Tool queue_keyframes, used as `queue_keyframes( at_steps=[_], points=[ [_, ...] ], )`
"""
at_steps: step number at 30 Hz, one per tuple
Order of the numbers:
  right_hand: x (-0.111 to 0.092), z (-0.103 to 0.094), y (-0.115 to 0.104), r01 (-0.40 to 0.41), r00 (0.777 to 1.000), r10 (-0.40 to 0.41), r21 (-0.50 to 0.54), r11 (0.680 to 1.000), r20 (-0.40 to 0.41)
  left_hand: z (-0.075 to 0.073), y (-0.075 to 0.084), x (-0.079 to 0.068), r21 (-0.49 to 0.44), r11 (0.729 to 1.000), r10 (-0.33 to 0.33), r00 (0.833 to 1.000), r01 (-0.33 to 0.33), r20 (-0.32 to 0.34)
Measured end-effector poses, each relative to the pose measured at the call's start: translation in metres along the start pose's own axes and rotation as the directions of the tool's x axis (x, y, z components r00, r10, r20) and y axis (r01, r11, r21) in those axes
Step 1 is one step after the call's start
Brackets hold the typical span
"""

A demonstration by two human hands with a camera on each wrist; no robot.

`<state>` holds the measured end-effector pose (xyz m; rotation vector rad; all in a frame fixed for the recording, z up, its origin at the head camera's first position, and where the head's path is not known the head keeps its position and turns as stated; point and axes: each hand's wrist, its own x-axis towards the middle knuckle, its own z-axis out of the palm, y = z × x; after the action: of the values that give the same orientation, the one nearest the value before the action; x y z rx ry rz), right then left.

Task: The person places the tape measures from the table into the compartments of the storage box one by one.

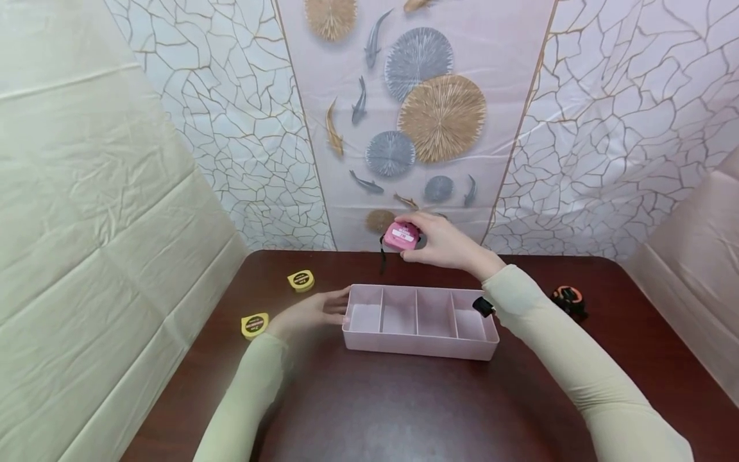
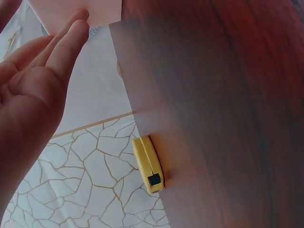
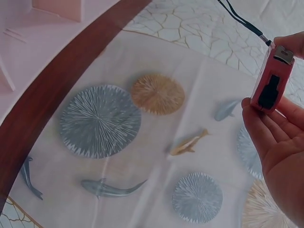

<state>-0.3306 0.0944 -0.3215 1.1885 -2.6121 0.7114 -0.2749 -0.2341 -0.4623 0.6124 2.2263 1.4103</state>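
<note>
My right hand [image 1: 441,242] holds a pink tape measure [image 1: 401,235] up above the back of the table, its dark wrist strap hanging down. Seen from the right wrist, the pink tape measure [image 3: 272,78] is pinched between thumb and fingers, its metal end hook showing. Below stands a pale pink tray [image 1: 421,346] with several compartments in a row. At the tray's left end is my left hand [image 1: 308,314], its fingertips right at the end wall. The left wrist view shows the left hand's fingers [image 2: 66,50] fairly straight against the pink wall.
Two yellow tape measures, a farther one [image 1: 301,280] and a nearer one [image 1: 254,325], lie left of the tray. A black and orange tape measure [image 1: 569,300] lies at the right. Patterned cloth [image 1: 392,199] hangs behind the dark wooden table [image 1: 369,410].
</note>
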Motion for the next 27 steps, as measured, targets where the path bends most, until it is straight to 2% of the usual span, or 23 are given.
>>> queue_keyframes(
  at_steps=[7, 15, 27],
  points=[
    [0.000, 0.010, -0.003, 0.014, 1.000, -0.014, 0.005, 1.000, 0.026, 0.000, -0.003, 0.001, -0.041, 0.999, -0.021, 1.000, 0.022, 0.012],
    [-0.001, 0.026, -0.005, 0.024, 0.997, -0.025, 0.020, 1.000, 0.073, 0.000, -0.002, -0.001, -0.036, 0.998, -0.051, 0.999, 0.051, 0.003],
    [0.004, 0.041, -0.010, 0.077, 0.992, -0.079, 0.023, 0.997, 0.101, -0.002, -0.001, 0.002, -0.025, 0.999, -0.037, 0.999, 0.037, 0.022]
  ],
)
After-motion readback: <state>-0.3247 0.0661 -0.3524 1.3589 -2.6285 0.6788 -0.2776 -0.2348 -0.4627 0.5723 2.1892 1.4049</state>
